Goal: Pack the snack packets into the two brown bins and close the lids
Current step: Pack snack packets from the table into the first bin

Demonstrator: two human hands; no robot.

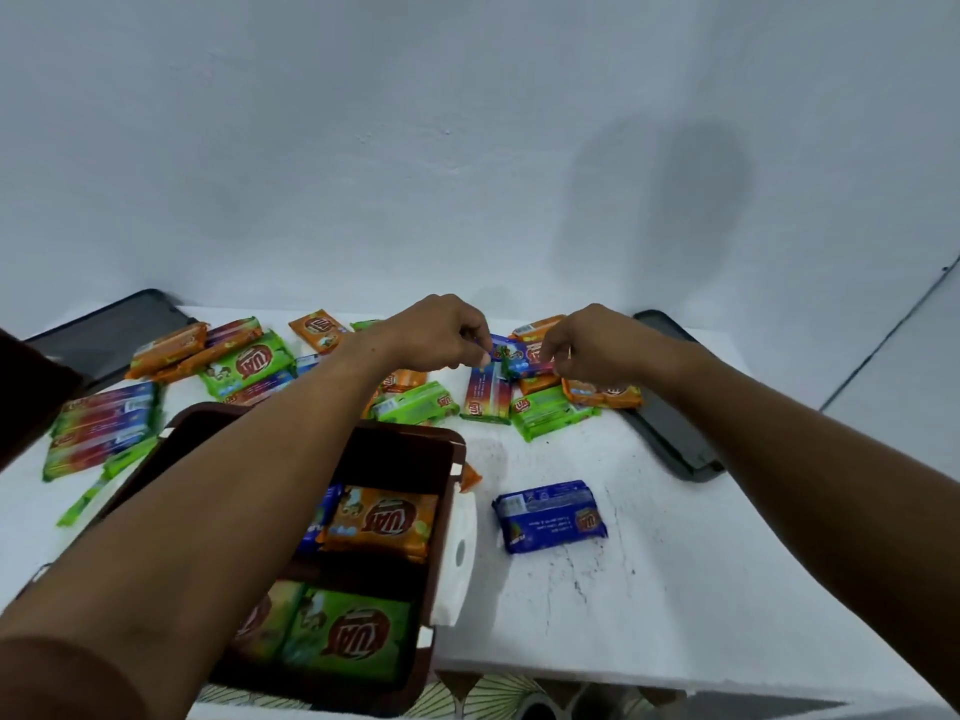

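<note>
An open brown bin (457, 459) stands at the near left of the white table, holding an orange packet (382, 522) and green packets (343, 636). My left hand (441, 335) and my right hand (587, 350) reach over the far pile, and each pinches one end of a blue snack packet (519, 358) lifted a little above the heap. Another blue packet (550, 516) lies alone right of the bin. Orange, green and multicoloured packets (244, 363) are scattered along the back and left. My left forearm hides part of the bin.
A dark lid (114, 330) lies at the far left corner and another dark lid (670, 433) at the right edge. The table (675, 589) ends close to me. A white wall rises behind. A dark brown object (31, 397) shows at the left edge.
</note>
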